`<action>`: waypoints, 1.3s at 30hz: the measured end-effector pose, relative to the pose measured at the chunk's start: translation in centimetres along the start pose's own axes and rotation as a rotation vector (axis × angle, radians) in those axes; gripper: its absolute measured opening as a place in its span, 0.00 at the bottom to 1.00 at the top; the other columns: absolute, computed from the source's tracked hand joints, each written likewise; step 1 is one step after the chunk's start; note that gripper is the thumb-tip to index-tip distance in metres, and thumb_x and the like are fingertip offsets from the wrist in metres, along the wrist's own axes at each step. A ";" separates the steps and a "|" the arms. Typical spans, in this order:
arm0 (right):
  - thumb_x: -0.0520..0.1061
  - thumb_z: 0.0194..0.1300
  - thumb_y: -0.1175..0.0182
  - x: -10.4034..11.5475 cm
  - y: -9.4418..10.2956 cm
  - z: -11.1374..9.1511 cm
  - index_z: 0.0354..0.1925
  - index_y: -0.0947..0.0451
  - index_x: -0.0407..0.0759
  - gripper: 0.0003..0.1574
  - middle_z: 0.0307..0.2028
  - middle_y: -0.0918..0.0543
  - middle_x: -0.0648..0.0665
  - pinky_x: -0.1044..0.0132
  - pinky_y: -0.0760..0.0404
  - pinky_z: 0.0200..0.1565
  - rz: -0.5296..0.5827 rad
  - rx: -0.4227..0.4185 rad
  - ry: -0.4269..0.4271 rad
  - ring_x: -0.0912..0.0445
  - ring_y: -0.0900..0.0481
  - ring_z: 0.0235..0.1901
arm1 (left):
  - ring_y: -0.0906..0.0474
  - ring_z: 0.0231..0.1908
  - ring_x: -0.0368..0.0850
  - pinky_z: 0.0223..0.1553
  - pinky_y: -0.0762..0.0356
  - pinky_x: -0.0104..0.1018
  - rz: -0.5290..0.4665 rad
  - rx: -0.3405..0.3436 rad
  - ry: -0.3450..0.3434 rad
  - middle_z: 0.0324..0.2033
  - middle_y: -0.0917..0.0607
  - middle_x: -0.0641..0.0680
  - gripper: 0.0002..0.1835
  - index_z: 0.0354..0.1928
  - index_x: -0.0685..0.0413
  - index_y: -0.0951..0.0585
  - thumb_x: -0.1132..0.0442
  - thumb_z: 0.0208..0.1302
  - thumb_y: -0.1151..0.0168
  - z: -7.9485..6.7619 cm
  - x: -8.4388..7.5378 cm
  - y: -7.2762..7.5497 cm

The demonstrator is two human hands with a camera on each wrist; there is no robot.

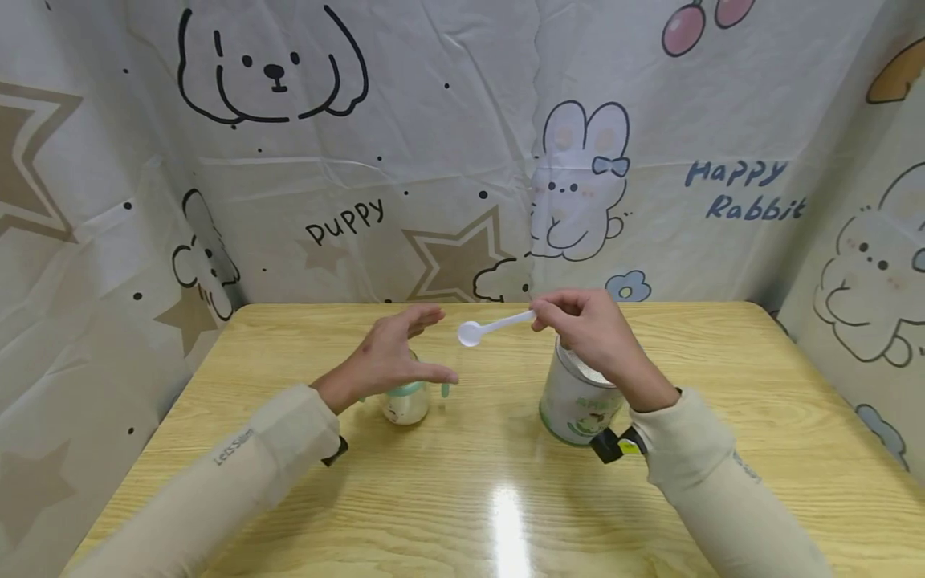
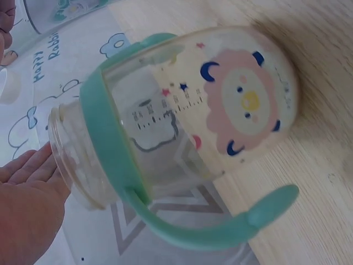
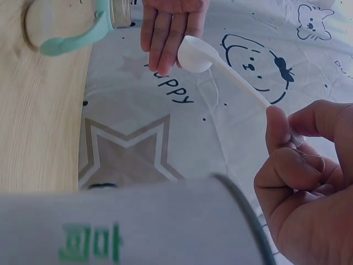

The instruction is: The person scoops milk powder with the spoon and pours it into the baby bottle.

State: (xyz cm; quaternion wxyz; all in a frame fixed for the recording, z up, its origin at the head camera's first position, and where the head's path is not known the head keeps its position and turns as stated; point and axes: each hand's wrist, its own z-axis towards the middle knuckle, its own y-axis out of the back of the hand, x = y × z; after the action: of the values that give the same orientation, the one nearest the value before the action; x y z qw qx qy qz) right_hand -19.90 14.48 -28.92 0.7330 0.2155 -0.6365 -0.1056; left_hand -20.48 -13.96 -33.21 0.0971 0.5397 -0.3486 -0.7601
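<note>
Head view: across a light wood-grain table [image 1: 448,498], a person's right hand [image 1: 596,333] pinches, between thumb and forefinger, the end of a white plastic scoop [image 1: 499,324] with a long thin handle and a round bowl. The scoop is held in the air, its bowl pointing left, toward the left hand [image 1: 393,353] and just short of its fingertips. The left hand holds nothing: its fingers are extended, the thumb spread apart on the near side. Beneath it stands a clear baby bottle [image 1: 406,411] with a mint-green collar and two handles, partly hidden by the hand; whether skin touches the rim, I cannot tell. Under the right hand, at right, stands a white cylindrical can [image 1: 578,409] with green markings, its top open. Behind hangs a pale cartoon-printed cloth [image 1: 448,128].
</note>
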 end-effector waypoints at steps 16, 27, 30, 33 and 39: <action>0.53 0.74 0.42 -1.1 3.6 -1.3 0.45 0.18 0.34 0.22 0.30 0.18 0.48 0.70 0.30 0.26 -0.077 -0.053 0.001 0.59 0.32 0.24 | 0.36 0.69 0.59 0.68 0.34 0.47 -0.010 0.042 -0.001 0.71 0.34 0.59 0.57 0.73 0.60 0.36 0.53 0.42 0.15 1.4 -1.5 -2.2; 0.56 0.74 0.43 -2.1 5.4 -2.3 0.47 0.19 0.33 0.25 0.33 0.19 0.49 0.68 0.28 0.30 -0.124 -0.073 -0.027 0.56 0.30 0.30 | 0.34 0.68 0.58 0.67 0.32 0.44 -0.021 0.058 -0.052 0.71 0.33 0.58 0.57 0.74 0.59 0.36 0.53 0.41 0.15 2.1 -2.5 -3.9; 0.56 0.74 0.43 -2.4 6.2 -2.7 0.49 0.20 0.33 0.26 0.34 0.19 0.50 0.70 0.23 0.33 -0.130 -0.084 -0.040 0.55 0.28 0.35 | 0.34 0.68 0.58 0.68 0.32 0.43 -0.019 0.068 -0.051 0.72 0.34 0.58 0.58 0.74 0.59 0.37 0.53 0.42 0.15 2.2 -2.7 -4.3; 0.57 0.75 0.44 -2.6 6.9 -3.0 0.51 0.20 0.34 0.27 0.35 0.18 0.51 0.70 0.20 0.37 -0.146 -0.094 -0.055 0.55 0.27 0.39 | 0.35 0.69 0.57 0.68 0.32 0.44 -0.021 0.079 -0.042 0.72 0.34 0.57 0.59 0.74 0.59 0.38 0.52 0.42 0.15 2.3 -3.0 -4.7; 0.56 0.75 0.45 -3.1 8.0 -3.5 0.49 0.21 0.34 0.26 0.33 0.20 0.51 0.70 0.22 0.34 -0.161 -0.117 -0.041 0.56 0.28 0.31 | 0.35 0.69 0.57 0.67 0.32 0.44 -0.019 0.100 -0.036 0.73 0.35 0.55 0.59 0.75 0.57 0.38 0.51 0.42 0.15 2.8 -3.6 -5.6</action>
State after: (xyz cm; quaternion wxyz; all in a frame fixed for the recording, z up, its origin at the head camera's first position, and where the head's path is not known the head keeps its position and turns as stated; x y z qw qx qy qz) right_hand -17.91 23.56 -28.38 0.7204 0.2207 -0.6247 -0.2053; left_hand -20.28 -6.70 -33.57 0.0566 0.5335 -0.3826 -0.7522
